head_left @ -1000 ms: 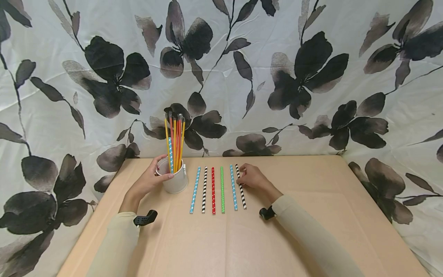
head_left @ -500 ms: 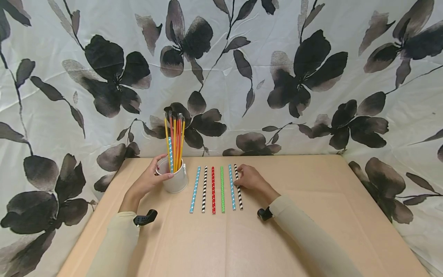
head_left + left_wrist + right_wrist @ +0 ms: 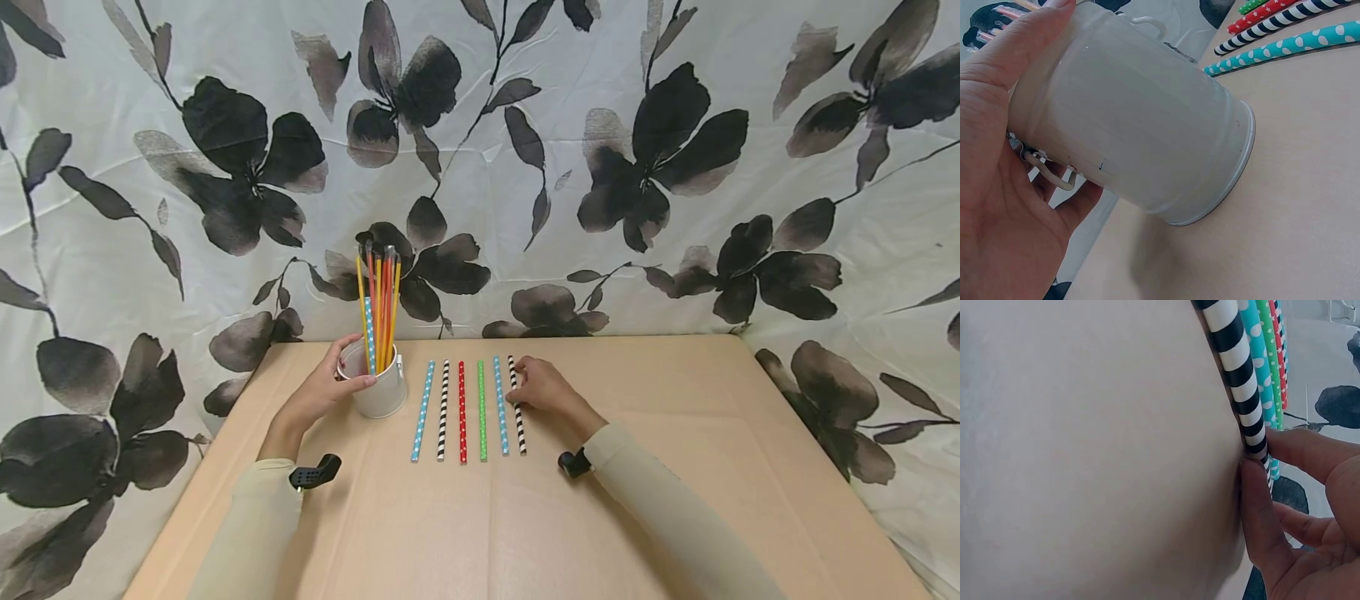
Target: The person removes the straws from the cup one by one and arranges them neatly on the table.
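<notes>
— What is the person wearing?

— Long sleeves in a pale cream, plain fabric with no pattern, on both arms, ending at the wrists.

— Anything on the wrists?

— A small black device at each cuff (the wrist cameras, by the look of them), chunky and matte. Both the left hand (image 3: 324, 389) and the right hand (image 3: 545, 389) are bare: no rings, no gloves.

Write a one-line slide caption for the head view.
Left hand grips a white cup of straws; right hand touches the black-striped straw ending a row of six.
</notes>
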`<state>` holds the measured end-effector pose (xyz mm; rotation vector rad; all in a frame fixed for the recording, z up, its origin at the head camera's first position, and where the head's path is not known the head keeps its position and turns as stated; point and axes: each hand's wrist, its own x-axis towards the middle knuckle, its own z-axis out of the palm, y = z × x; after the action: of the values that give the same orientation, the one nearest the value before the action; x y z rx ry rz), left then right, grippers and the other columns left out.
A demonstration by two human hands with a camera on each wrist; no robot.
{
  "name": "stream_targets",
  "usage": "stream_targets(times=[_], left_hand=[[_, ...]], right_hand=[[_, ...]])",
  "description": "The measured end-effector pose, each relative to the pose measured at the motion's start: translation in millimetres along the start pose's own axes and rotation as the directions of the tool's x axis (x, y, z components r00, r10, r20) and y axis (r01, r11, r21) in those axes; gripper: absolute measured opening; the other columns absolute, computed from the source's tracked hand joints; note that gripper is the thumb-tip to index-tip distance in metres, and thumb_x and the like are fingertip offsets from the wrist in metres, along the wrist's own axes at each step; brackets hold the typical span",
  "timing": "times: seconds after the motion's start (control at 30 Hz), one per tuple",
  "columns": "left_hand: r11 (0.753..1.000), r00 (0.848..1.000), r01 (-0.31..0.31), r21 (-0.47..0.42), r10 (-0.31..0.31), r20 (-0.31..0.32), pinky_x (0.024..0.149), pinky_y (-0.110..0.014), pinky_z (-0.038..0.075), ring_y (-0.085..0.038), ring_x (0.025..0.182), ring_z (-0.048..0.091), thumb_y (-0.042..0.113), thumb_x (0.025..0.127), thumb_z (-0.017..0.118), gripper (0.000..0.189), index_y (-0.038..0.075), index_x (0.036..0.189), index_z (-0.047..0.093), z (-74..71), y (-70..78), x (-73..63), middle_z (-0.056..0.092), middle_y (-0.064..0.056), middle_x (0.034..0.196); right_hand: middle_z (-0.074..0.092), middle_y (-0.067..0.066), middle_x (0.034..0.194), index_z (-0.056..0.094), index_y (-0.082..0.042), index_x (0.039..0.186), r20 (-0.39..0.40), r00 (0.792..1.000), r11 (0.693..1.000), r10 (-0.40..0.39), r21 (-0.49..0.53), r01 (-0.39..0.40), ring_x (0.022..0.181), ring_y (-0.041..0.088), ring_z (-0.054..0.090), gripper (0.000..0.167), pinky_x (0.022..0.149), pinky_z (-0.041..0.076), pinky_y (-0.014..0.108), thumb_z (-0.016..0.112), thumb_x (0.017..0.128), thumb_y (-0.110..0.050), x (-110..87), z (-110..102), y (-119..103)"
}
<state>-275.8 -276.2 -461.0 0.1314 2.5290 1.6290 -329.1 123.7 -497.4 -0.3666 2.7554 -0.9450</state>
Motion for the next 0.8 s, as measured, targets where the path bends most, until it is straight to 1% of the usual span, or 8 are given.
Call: stream_targets(times=[0.2, 0.37, 0.47, 0.6, 0.8], left_hand=[[1.000, 1.000, 0.002, 0.004, -0.002, -0.001, 0.115, -0.071, 0.020, -0.042, 0.146, 0.017, 0.032, 0.091, 0.077, 0.096, 0.026, 0.162, 0.013, 0.4, 0.2, 0.4, 0.019, -0.022, 0.159], [1.000, 1.000, -0.010, 0.004, 0.010, -0.001, 0.115, -0.072, 0.017, -0.044, 0.151, 0.012, 0.030, 0.091, 0.076, 0.095, 0.024, 0.161, 0.013, 0.6, -1.2, 1.6, 0.015, -0.022, 0.162], [1.000, 1.000, -0.014, 0.007, 0.014, 0.001, 0.115, -0.073, 0.016, -0.045, 0.152, 0.009, 0.030, 0.092, 0.076, 0.096, 0.024, 0.162, 0.012, 0.5, -1.9, 2.2, 0.013, -0.021, 0.164], [1.000, 1.000, -0.009, 0.013, 0.009, 0.000, 0.114, -0.074, 0.016, -0.045, 0.152, 0.008, 0.032, 0.091, 0.077, 0.096, 0.025, 0.162, 0.012, 0.7, -1.5, 1.7, 0.011, -0.021, 0.165], [1.000, 1.000, -0.009, 0.011, 0.009, -0.002, 0.114, -0.074, 0.016, -0.045, 0.152, 0.009, 0.033, 0.091, 0.077, 0.096, 0.026, 0.161, 0.012, 1.4, -1.2, 0.5, 0.012, -0.020, 0.165]], right_hand=[[0.060, 0.005, 0.077, 0.053, 0.003, 0.137, 0.012, 1.000, 1.000, 0.008, 0.004, -0.008, 0.066, 0.016, 0.056, 0.065, 0.063, 0.043, 0.027, 0.083, 0.085, -0.021, -0.7, -4.4, 1.8], [0.060, 0.004, 0.078, 0.053, 0.004, 0.137, 0.011, 1.000, 1.000, -0.004, 0.012, 0.004, 0.064, 0.015, 0.056, 0.064, 0.061, 0.043, 0.027, 0.083, 0.085, -0.019, -0.1, -6.0, 4.2], [0.060, 0.005, 0.078, 0.052, 0.004, 0.137, 0.014, 1.000, 1.000, -0.011, 0.012, 0.010, 0.065, 0.016, 0.056, 0.066, 0.062, 0.043, 0.027, 0.084, 0.084, -0.019, 0.3, -5.3, 3.9], [0.059, 0.006, 0.080, 0.052, 0.003, 0.138, 0.019, 1.000, 1.000, 0.003, 0.007, -0.003, 0.068, 0.017, 0.056, 0.069, 0.064, 0.043, 0.028, 0.085, 0.083, -0.020, 0.5, -3.6, 2.9], [0.058, 0.006, 0.081, 0.052, 0.003, 0.138, 0.014, 1.000, 1.000, 0.001, -0.008, -0.001, 0.073, 0.019, 0.054, 0.070, 0.067, 0.042, 0.029, 0.086, 0.082, -0.020, -0.8, -3.6, 2.6]])
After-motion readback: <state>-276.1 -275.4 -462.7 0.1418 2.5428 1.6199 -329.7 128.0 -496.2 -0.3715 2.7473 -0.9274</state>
